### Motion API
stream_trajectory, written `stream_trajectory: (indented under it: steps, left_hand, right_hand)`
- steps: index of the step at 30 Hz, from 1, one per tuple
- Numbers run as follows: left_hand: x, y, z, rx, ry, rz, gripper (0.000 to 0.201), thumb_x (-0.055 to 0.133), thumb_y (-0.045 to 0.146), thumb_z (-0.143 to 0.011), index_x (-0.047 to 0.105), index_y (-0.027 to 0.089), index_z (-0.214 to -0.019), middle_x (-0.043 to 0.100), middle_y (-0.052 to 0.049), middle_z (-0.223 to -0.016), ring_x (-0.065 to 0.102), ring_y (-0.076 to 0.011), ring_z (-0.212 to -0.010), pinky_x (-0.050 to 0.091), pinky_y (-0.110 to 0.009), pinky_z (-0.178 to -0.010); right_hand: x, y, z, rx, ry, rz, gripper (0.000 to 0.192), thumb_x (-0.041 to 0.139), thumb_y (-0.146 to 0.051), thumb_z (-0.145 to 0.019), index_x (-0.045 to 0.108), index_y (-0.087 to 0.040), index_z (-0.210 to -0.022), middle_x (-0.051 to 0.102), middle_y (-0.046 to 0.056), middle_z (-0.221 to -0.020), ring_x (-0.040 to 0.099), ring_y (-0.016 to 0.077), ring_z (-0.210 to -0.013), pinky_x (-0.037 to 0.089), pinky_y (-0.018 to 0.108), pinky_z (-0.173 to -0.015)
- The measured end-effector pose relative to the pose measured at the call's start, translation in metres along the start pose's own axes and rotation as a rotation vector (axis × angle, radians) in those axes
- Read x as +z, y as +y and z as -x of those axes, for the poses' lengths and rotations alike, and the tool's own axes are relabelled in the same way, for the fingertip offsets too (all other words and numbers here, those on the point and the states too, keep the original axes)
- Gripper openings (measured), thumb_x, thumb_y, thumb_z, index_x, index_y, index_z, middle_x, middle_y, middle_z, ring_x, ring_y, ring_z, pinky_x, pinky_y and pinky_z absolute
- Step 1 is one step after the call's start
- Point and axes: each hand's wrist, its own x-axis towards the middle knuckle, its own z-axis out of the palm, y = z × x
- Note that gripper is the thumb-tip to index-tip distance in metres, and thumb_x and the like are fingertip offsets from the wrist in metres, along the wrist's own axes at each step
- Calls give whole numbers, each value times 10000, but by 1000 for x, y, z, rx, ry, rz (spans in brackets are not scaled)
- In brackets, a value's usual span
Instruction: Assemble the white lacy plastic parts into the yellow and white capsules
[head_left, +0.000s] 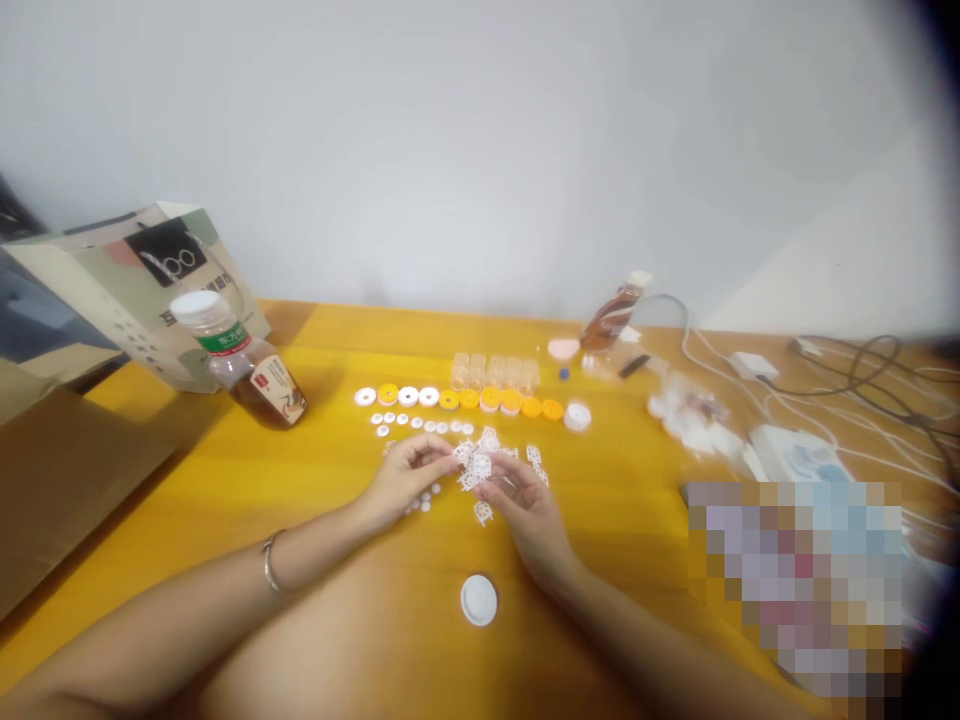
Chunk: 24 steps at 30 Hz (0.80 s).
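My left hand, with a bangle on the wrist, pinches a white openwork plastic piece between thumb and fingertips. My right hand has its thumb and fingers closed on another white openwork plastic piece, touching or nearly touching the first. Similar pieces lie behind and beside the hands, one loose openwork piece just below them. Small white discs lie by the left hand. Nearer to me rests a round white lid. Fine detail of the held pieces is blurred.
Beyond the hands run a row of orange and white round caps, small white discs and clear cups. A large drink bottle and paper bag stand left. A smaller bottle, cables and a pixelated area are right.
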Motion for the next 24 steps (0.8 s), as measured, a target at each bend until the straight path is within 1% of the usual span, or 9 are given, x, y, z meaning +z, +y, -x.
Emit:
stream_trajectory:
  steps: [3,7,9,11,14,18,24]
  left_hand:
    - [2,0,3,-26,-19,58,278,667,380,-693,576,149,-817,614,2,-662,475,-53,-466,339,-151,-413]
    - [8,2,8,-45,-21,50,271,668,374,-692,595,145,-817,603,7,-644,462,-56,-475,298,-144,-393]
    - [11,2,10,-25,-8,60,253,679,357,-685,606,145,-802,607,7,-671,493,-66,-528,346,-155,-452]
    - [13,1,11,0,1,85,229,687,338,-680,614,147,-783,617,2,-717,532,-89,-619,405,-180,-564]
    - [16,-2,12,23,9,103,209,681,327,-688,619,145,-769,623,-12,-756,554,-119,-710,428,-220,-685]
    - [19,-2,14,24,27,74,205,665,333,-705,607,143,-758,610,-14,-736,548,-127,-705,425,-235,-695]
    - [22,1,17,20,18,59,214,640,345,-729,581,143,-765,601,-10,-722,555,-130,-695,427,-251,-709]
  right_hand:
    - [0,0,0,12,-13,-3,324,744,-224,-622,630,-253,-924,541,-38,-768,585,105,-697,498,267,-711]
    - [1,1,0,28,-32,-7,316,739,-225,-625,625,-245,-919,543,-38,-745,594,114,-694,492,264,-689]
    - [1,1,1,30,-38,1,305,729,-225,-638,623,-244,-923,543,-37,-741,592,117,-694,485,259,-673]
    - [1,1,1,36,-51,0,300,730,-223,-636,626,-246,-916,539,-40,-734,586,110,-679,475,247,-644]
    - [2,2,2,43,-55,-12,322,741,-222,-620,629,-255,-920,536,-46,-724,580,105,-667,462,241,-623]
    - [4,2,3,39,-43,-16,317,744,-233,-618,632,-262,-914,544,-50,-710,582,104,-664,463,247,-638]
    - [4,1,4,20,-27,3,273,734,-266,-633,631,-236,-884,533,-37,-720,597,117,-643,496,267,-642]
